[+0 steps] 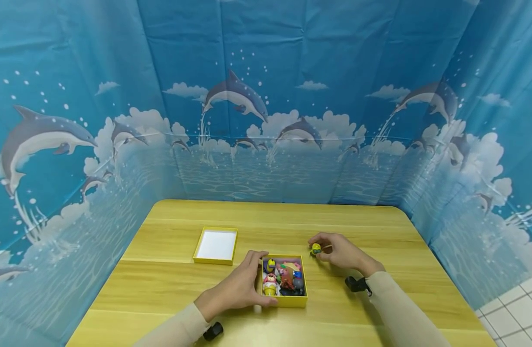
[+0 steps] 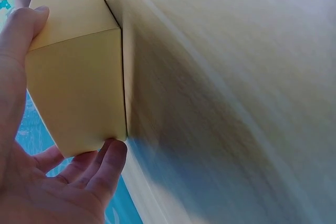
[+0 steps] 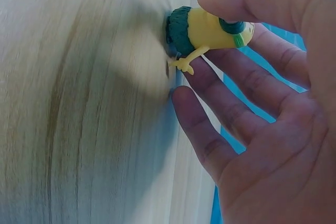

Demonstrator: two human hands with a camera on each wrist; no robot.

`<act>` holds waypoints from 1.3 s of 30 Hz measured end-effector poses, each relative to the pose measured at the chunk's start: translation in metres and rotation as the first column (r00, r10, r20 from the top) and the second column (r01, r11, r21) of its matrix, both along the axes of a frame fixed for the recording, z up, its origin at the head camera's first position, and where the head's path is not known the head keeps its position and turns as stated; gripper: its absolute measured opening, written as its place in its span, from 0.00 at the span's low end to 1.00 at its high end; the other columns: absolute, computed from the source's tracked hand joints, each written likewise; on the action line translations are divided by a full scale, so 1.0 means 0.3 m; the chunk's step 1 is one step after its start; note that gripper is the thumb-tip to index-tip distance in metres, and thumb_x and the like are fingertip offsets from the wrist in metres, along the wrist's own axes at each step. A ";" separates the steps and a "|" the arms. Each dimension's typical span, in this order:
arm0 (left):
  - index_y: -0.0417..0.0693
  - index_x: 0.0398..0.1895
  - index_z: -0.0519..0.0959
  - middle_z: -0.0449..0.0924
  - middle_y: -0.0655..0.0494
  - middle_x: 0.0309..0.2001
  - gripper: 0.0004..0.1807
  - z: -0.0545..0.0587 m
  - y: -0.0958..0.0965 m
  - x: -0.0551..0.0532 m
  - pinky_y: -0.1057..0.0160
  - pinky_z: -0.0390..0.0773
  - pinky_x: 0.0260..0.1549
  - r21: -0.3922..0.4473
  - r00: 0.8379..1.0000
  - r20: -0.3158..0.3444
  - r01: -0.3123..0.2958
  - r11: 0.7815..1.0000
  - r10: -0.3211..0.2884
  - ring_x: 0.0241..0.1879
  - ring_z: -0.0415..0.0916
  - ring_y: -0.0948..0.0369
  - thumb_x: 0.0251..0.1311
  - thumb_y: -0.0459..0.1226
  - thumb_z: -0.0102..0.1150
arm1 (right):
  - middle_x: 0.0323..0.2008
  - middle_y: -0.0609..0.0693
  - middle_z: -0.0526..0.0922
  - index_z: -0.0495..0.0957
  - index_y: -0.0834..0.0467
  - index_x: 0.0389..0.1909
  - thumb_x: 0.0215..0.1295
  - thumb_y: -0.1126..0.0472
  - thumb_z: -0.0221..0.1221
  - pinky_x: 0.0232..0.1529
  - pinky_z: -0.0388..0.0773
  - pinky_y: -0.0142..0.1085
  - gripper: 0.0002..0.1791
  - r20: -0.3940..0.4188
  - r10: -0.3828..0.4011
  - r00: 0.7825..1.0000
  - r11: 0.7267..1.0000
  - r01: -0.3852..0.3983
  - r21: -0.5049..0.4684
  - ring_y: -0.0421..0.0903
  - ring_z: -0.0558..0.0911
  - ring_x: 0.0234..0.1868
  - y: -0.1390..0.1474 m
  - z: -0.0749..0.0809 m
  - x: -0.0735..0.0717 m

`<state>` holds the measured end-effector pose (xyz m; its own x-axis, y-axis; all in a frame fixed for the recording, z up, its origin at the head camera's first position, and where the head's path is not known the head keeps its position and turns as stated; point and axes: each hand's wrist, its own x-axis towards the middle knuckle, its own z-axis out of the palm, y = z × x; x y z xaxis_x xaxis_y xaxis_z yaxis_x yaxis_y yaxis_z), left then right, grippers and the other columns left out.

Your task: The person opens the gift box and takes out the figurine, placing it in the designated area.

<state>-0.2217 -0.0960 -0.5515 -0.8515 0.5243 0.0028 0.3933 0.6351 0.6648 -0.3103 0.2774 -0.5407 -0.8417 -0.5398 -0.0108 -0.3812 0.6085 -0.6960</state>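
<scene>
My left hand [image 1: 235,287] spans the left side of a yellow square box [image 1: 287,302] and grips it, thumb at the near wall and fingers at the far one. Several toy figures fill the box, among them a pink one with a yellow lower part [image 1: 270,284] and a reddish-brown one [image 1: 286,279]. Right of the box, my right hand [image 1: 346,253] pinches a small yellow toy figure [image 3: 210,30] with a green skirt between thumb and fingers. The figure is upright and close to the tabletop; whether its base touches, I cannot tell.
A shallow yellow lid [image 1: 216,244] with a white inside lies on the wooden table [image 1: 162,284], behind and left of the box. Blue dolphin-print curtains [image 1: 266,178] hang along the table's back and sides. White floor tiles [image 1: 519,308] show at the lower right.
</scene>
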 end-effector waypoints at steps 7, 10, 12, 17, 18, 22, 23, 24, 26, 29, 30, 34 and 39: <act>0.48 0.95 0.55 0.68 0.46 0.79 0.73 0.001 -0.001 -0.002 0.50 0.87 0.72 0.000 1.000 -0.009 0.006 1.000 -0.006 0.64 0.81 0.60 0.58 0.69 0.87 | 0.69 0.59 0.88 0.84 0.59 0.72 0.82 0.64 0.71 0.66 0.92 0.53 0.22 -0.002 0.004 1.000 1.000 -0.004 0.016 0.61 0.88 0.68 0.004 0.009 0.005; 0.48 0.95 0.55 0.68 0.46 0.79 0.73 0.003 -0.005 -0.001 0.50 0.87 0.71 0.003 1.000 -0.005 0.006 1.000 -0.006 0.65 0.81 0.60 0.58 0.69 0.86 | 0.70 0.60 0.88 0.84 0.60 0.73 0.82 0.63 0.71 0.66 0.91 0.52 0.23 -0.004 0.010 1.000 1.000 -0.010 0.017 0.62 0.88 0.68 0.005 0.019 0.008; 0.48 0.95 0.54 0.68 0.46 0.80 0.73 0.003 -0.006 -0.002 0.50 0.87 0.71 0.002 1.000 -0.004 0.005 1.000 -0.005 0.65 0.80 0.60 0.58 0.69 0.86 | 0.71 0.61 0.87 0.83 0.61 0.74 0.83 0.62 0.71 0.68 0.90 0.55 0.24 -0.010 0.007 1.000 1.000 -0.007 0.019 0.63 0.88 0.69 0.005 0.028 0.013; 0.49 0.95 0.54 0.68 0.47 0.80 0.73 0.002 -0.003 -0.004 0.50 0.87 0.72 0.007 1.000 0.000 0.008 1.000 -0.008 0.66 0.80 0.60 0.58 0.69 0.86 | 0.73 0.61 0.86 0.83 0.61 0.75 0.83 0.60 0.71 0.76 0.82 0.67 0.25 -0.035 -0.007 0.999 0.999 0.008 0.032 0.67 0.84 0.73 0.003 0.052 0.029; 0.49 0.95 0.54 0.68 0.47 0.80 0.73 0.001 -0.003 -0.004 0.50 0.87 0.72 0.006 1.000 0.000 0.009 1.000 -0.009 0.67 0.80 0.60 0.58 0.70 0.86 | 0.73 0.61 0.87 0.83 0.60 0.75 0.84 0.60 0.71 0.76 0.81 0.68 0.24 -0.047 -0.004 0.999 0.999 0.006 0.038 0.67 0.84 0.74 0.001 0.057 0.031; 0.48 0.95 0.54 0.68 0.46 0.80 0.73 -0.002 -0.006 -0.005 0.49 0.87 0.72 0.009 1.000 0.005 0.012 1.000 -0.012 0.66 0.80 0.59 0.58 0.70 0.86 | 0.72 0.59 0.88 0.83 0.59 0.75 0.84 0.59 0.71 0.76 0.80 0.71 0.24 -0.096 0.007 0.995 0.998 -0.001 0.062 0.67 0.84 0.74 -0.013 0.075 0.039; 0.48 0.95 0.54 0.68 0.46 0.80 0.73 -0.003 -0.008 -0.006 0.50 0.87 0.72 0.011 1.000 0.007 0.012 1.000 -0.012 0.66 0.80 0.60 0.58 0.70 0.86 | 0.72 0.59 0.88 0.83 0.59 0.75 0.84 0.59 0.71 0.75 0.80 0.71 0.24 -0.109 0.012 0.994 0.998 -0.005 0.066 0.67 0.84 0.74 -0.018 0.080 0.041; 0.48 0.95 0.54 0.68 0.46 0.80 0.73 -0.003 -0.009 -0.006 0.50 0.87 0.72 0.016 1.000 0.010 0.012 1.000 -0.012 0.66 0.80 0.60 0.58 0.70 0.85 | 0.72 0.59 0.88 0.84 0.59 0.75 0.84 0.58 0.72 0.74 0.81 0.72 0.24 -0.128 0.023 0.991 0.997 -0.013 0.075 0.67 0.85 0.73 -0.023 0.087 0.045; 0.49 0.95 0.54 0.68 0.47 0.80 0.73 -0.004 -0.012 -0.009 0.51 0.88 0.71 0.024 1.000 0.016 0.014 1.000 -0.014 0.66 0.80 0.61 0.58 0.70 0.86 | 0.72 0.58 0.88 0.84 0.59 0.75 0.83 0.59 0.72 0.74 0.81 0.72 0.25 -0.144 0.030 0.989 0.997 -0.018 0.081 0.66 0.85 0.73 -0.034 0.101 0.054; 0.49 0.95 0.54 0.68 0.48 0.79 0.73 -0.006 -0.016 -0.012 0.52 0.88 0.70 0.034 1.000 0.025 0.018 0.999 -0.019 0.66 0.80 0.62 0.58 0.69 0.86 | 0.71 0.55 0.89 0.84 0.57 0.75 0.82 0.60 0.73 0.73 0.82 0.71 0.25 -0.180 0.050 0.982 0.995 -0.033 0.099 0.64 0.85 0.73 -0.052 0.121 0.071; 0.49 0.95 0.54 0.68 0.49 0.79 0.73 -0.006 -0.018 -0.012 0.53 0.88 0.70 0.036 0.999 0.026 0.020 0.999 -0.021 0.66 0.80 0.62 0.58 0.69 0.86 | 0.71 0.54 0.89 0.84 0.56 0.75 0.82 0.60 0.73 0.73 0.82 0.70 0.25 -0.194 0.060 0.979 0.993 -0.040 0.107 0.64 0.85 0.73 -0.058 0.129 0.078; 0.50 0.96 0.54 0.68 0.49 0.79 0.73 -0.007 -0.018 -0.013 0.52 0.87 0.71 0.042 0.999 0.028 0.028 0.999 -0.029 0.66 0.80 0.62 0.58 0.70 0.85 | 0.70 0.51 0.89 0.85 0.51 0.74 0.81 0.61 0.73 0.73 0.83 0.67 0.24 -0.234 0.084 0.969 0.990 -0.055 0.128 0.61 0.86 0.72 -0.082 0.158 0.099; 0.50 0.95 0.54 0.67 0.49 0.79 0.73 -0.007 -0.014 -0.014 0.51 0.86 0.72 0.050 0.999 0.031 0.032 0.998 -0.034 0.67 0.80 0.61 0.59 0.70 0.85 | 0.68 0.51 0.90 0.86 0.49 0.73 0.81 0.61 0.74 0.70 0.86 0.64 0.23 -0.261 0.143 0.955 0.979 -0.098 0.179 0.58 0.88 0.68 -0.122 0.195 0.116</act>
<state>-0.2260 -0.1004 -0.5537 -0.8338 0.5521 0.0026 0.3915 0.5879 0.7079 -0.2756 0.2409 -0.4823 -0.7540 -0.6471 0.1126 -0.6189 0.6425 -0.4518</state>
